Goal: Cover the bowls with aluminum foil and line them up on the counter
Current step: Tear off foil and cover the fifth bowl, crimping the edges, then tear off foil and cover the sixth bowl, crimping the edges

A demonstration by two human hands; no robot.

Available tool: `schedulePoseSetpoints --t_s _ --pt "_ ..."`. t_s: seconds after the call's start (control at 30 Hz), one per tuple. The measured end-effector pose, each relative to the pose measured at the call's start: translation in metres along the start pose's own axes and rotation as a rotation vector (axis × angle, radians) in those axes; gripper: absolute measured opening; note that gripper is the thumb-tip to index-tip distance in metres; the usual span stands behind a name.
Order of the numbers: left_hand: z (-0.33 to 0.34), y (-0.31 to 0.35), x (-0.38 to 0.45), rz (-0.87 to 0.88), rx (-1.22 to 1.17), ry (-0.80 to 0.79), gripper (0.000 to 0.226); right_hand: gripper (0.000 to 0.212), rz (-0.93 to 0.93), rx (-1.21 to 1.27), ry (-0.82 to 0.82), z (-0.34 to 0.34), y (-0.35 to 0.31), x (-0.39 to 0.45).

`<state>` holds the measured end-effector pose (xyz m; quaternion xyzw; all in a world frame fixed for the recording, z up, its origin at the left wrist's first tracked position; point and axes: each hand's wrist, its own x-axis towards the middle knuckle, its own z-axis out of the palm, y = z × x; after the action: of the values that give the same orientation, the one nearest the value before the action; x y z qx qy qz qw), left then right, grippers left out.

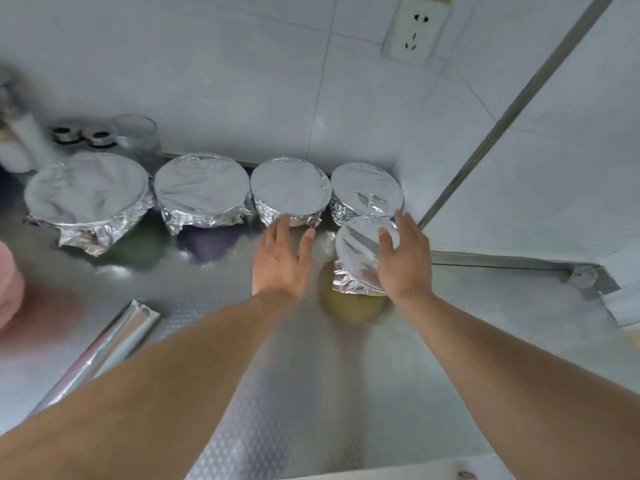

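Observation:
Several foil-covered bowls stand in a row along the back wall: a large one at the left, then a second, a third and a fourth by the corner. In front of the fourth is a yellow-green bowl with foil over its top, blurred. My right hand grips its right side, fingers spread on the foil. My left hand hovers open just left of it, fingertips near the third bowl's front.
A foil roll lies on the metal counter at the lower left. A pink object sits at the left edge. A glass and two small jars stand behind the large bowl. A metal frame bounds the right.

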<state>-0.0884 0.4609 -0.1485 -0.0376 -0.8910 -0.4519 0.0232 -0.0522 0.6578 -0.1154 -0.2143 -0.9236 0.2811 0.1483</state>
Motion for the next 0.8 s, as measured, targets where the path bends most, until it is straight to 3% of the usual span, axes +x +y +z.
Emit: schedulePoseSetpoints --t_s 0.13,0.27,0.4,0.5,0.6,0.7,0.8 --pt "-0.063 -0.025 0.002 0.009 0.073 0.084 0.059 0.055 -0.115 0.065 -0.037 0.018 -0.055 -0.029" --pt "-0.123 -0.057 -0.031 0.228 0.280 0.042 0.064 0.060 -0.277 -0.017 -0.095 0.044 -0.108 -0.069" --pt "-0.195 -0.106 -0.051 0.202 0.386 0.136 0.058 0.052 -0.516 -0.099 -0.340 0.091 -0.170 -0.129" --pt "-0.263 -0.139 -0.061 0.058 0.436 0.260 0.049 0.065 -0.750 -0.204 -0.575 0.121 -0.213 -0.187" --pt "-0.317 -0.171 -0.069 -0.196 0.463 0.348 0.060 0.084 -0.904 -0.328 -0.778 0.137 -0.241 -0.230" --pt "-0.354 -0.196 -0.077 -0.474 0.404 0.400 0.074 0.079 -1.005 -0.423 -0.826 0.152 -0.245 -0.252" --pt "-0.370 -0.218 -0.083 -0.684 0.218 0.356 0.078 0.059 -0.980 -0.415 -0.818 0.159 -0.239 -0.260"
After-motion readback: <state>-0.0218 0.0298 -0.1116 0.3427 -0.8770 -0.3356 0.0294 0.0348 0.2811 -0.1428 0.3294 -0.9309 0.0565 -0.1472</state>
